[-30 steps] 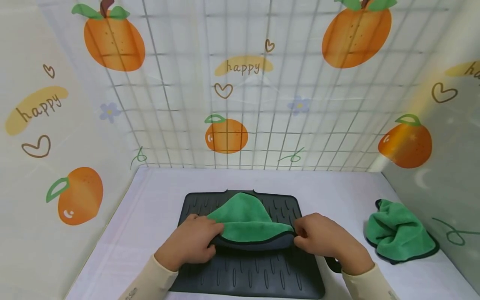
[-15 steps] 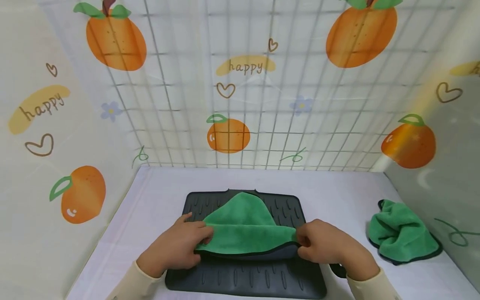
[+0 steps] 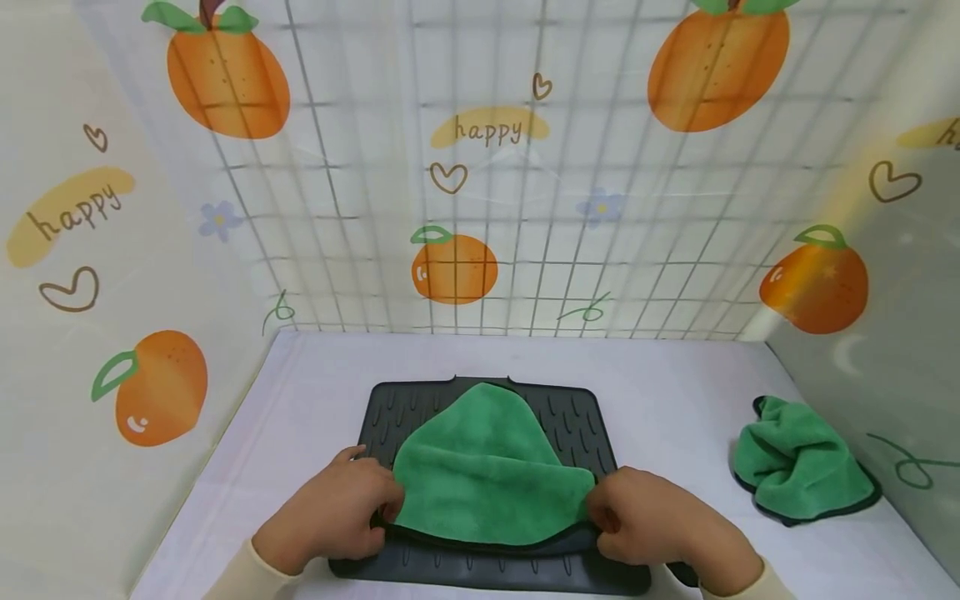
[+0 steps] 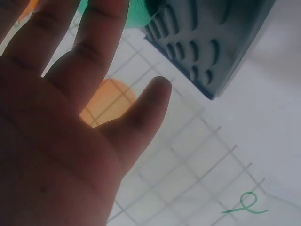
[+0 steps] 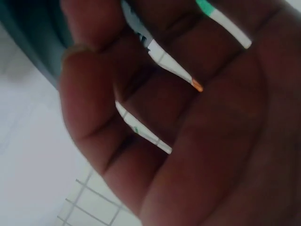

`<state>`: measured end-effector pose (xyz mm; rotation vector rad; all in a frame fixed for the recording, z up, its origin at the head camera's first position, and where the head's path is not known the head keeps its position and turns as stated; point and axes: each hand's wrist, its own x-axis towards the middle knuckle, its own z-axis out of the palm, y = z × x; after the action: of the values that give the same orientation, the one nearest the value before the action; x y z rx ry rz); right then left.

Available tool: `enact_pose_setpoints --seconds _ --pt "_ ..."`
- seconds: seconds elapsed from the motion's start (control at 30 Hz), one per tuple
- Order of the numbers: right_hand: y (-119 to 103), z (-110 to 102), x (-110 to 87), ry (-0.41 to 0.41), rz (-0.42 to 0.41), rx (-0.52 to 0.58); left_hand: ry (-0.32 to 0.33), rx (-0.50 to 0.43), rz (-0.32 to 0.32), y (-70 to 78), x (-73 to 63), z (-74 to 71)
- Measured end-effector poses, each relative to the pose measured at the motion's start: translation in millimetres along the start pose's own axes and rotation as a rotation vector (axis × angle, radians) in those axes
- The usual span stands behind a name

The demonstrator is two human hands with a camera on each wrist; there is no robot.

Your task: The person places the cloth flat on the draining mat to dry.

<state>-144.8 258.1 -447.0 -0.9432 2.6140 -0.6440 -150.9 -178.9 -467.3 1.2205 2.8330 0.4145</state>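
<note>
A green cloth (image 3: 480, 492) with a dark border and dark underside lies over a black ridged mat (image 3: 386, 417) in the head view. My left hand (image 3: 330, 508) pinches its near left corner. At the near right corner my right hand (image 3: 660, 512) grips it between curled fingers and thumb. The cloth's front part is drawn toward me, with a soft crease across its middle. In the left wrist view a ridged mat corner (image 4: 207, 52) shows beyond the fingers. The right wrist view is filled mostly by the hand (image 5: 202, 122), and the pinched corner is hidden.
A second green cloth (image 3: 798, 467) lies crumpled on the white table (image 3: 675, 375) at the right. Part of a black object (image 3: 682, 575) shows beside my right wrist. White curtain walls (image 3: 360, 208) printed with oranges enclose the table on the left, back and right.
Both hands have come nearer to me with the cloth's front edge, and the left has also moved outward. The cloth is spread wider, with its front flap unfolded over more of the mat.
</note>
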Motion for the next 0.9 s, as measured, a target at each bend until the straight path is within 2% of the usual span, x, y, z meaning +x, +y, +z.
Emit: enact_pose_setpoints --seconds 0.23,0.47,0.63,0.77,0.9 --pt "-4.9 0.6 -2.5 -0.014 -0.007 -0.024 0.004 0.022 0.018 2.5 -0.3 6.7" --pt "-5.3 -2.6 -5.8 -0.023 0.024 -0.048 0.046 0.031 0.082 4.5 1.9 7.6" --pt "-0.7 -6.0 -6.9 -0.030 -0.018 -0.007 0.067 0.084 0.112 4.4 3.9 8.1" --pt "4.8 -12.1 -4.9 0.040 -0.076 -0.007 0.044 0.099 0.090 4.9 5.7 7.7" --pt "8.6 -17.3 1.3 0.135 -0.002 -0.098 0.014 0.099 0.053 3.8 9.7 5.1"
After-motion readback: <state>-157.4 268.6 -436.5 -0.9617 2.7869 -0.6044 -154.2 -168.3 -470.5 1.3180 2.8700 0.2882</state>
